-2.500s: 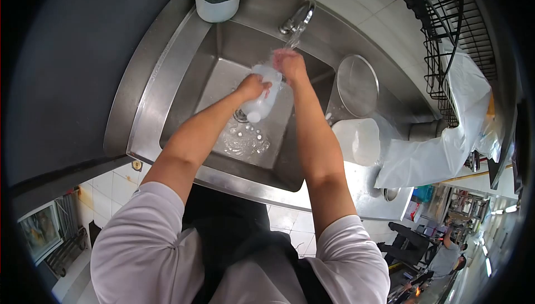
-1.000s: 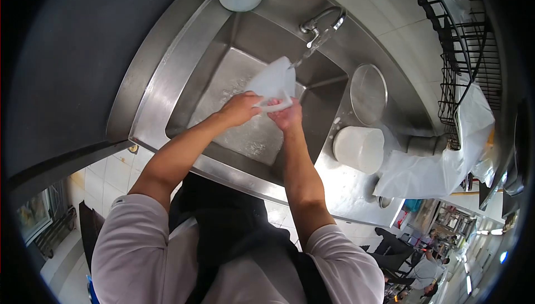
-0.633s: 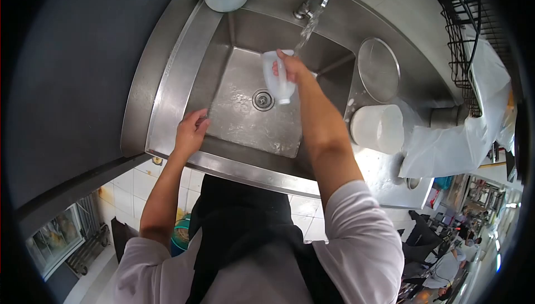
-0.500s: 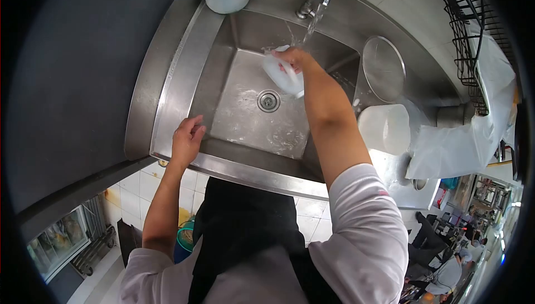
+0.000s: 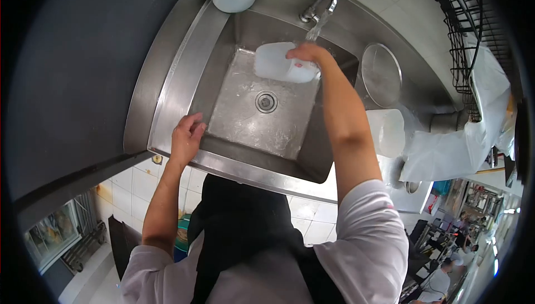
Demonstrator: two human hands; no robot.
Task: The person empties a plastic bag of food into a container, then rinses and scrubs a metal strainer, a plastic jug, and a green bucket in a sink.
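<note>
Here's your right hand [image 5: 305,54], gripping the translucent white plastic container [image 5: 273,62], smooth-walled with rounded corners, tipped on its side over the far part of the steel sink [image 5: 239,102]! Clear water [image 5: 316,30] runs from the curved chrome tap [image 5: 323,5], right beside that hand. Your left hand [image 5: 188,132] holds nothing, fingers loosely bent at the sink's near-left edge; whether they touch metal, you can't tell from here. Below the container sits the round, slotted drain [image 5: 266,102], with wet, glinting steel all about it. Off to the right, a fine round mesh sieve [image 5: 382,74] leans near a matte white tub [image 5: 385,132] on the shiny steel desk [image 5: 393,192], beside crinkled plastic sheeting [image 5: 440,155]. Your right sleeve carries a pink mark [image 5: 389,206], too small to read.
</note>
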